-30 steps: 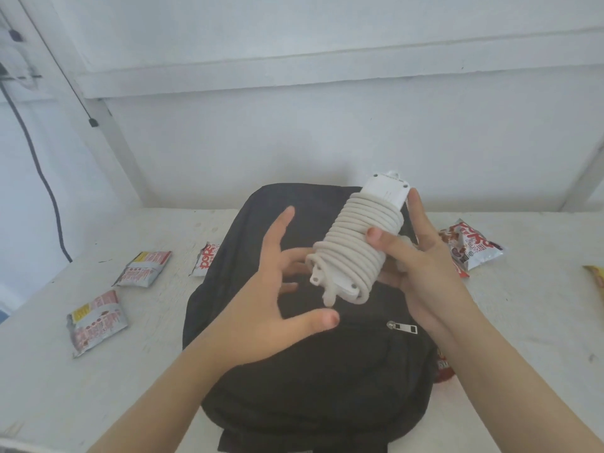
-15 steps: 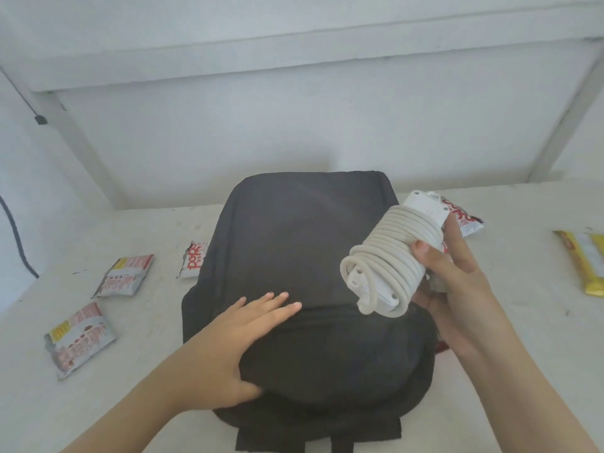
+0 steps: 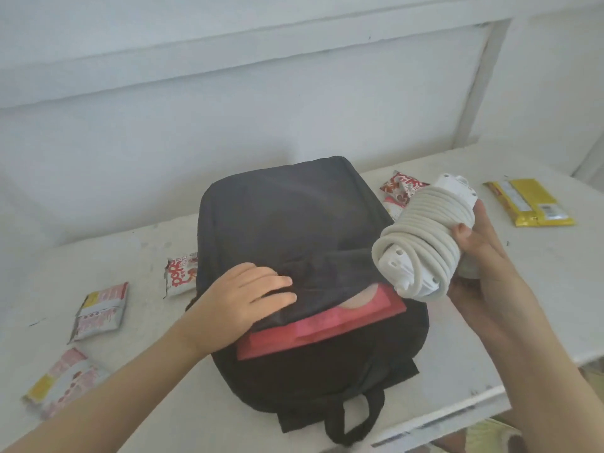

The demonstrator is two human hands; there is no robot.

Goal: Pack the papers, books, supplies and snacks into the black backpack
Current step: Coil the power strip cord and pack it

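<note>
The black backpack (image 3: 287, 217) lies flat on the white worktop (image 3: 147, 403), its soft matte fabric creased and bunched where the left hand (image 3: 242, 302) has hold of it. That hand lies over the edge of the opened flap with its fingers bent into the folds, gripping the cloth; the thumb is hidden beneath it. Under the raised flap a flat, stiff red item (image 3: 327, 325) with square corners shows inside the bag, either a book or a folder. Its far part is covered by the cloth, and a pale rounded patch on it is too blurred to read. A webbing carry loop (image 3: 353, 416) sticks out at the near end of the bag.

The right hand (image 3: 480, 266) is closed around a white plastic extension block (image 3: 425, 237), held in the air just right of the opening. A thick, smooth off-white cable is wound tightly round the block in many turns, so only its two ends show.

Crinkly foil snack packets in silver and red lie on the worktop. Two (image 3: 99, 310) (image 3: 63, 384) are on the left, one (image 3: 179, 273) is partly tucked behind the bag's left edge, and another (image 3: 400, 191) is half hidden behind the cable coil. A glossy yellow packet (image 3: 529, 202) lies at the far right. The print on all of them is hard to make out.
</note>
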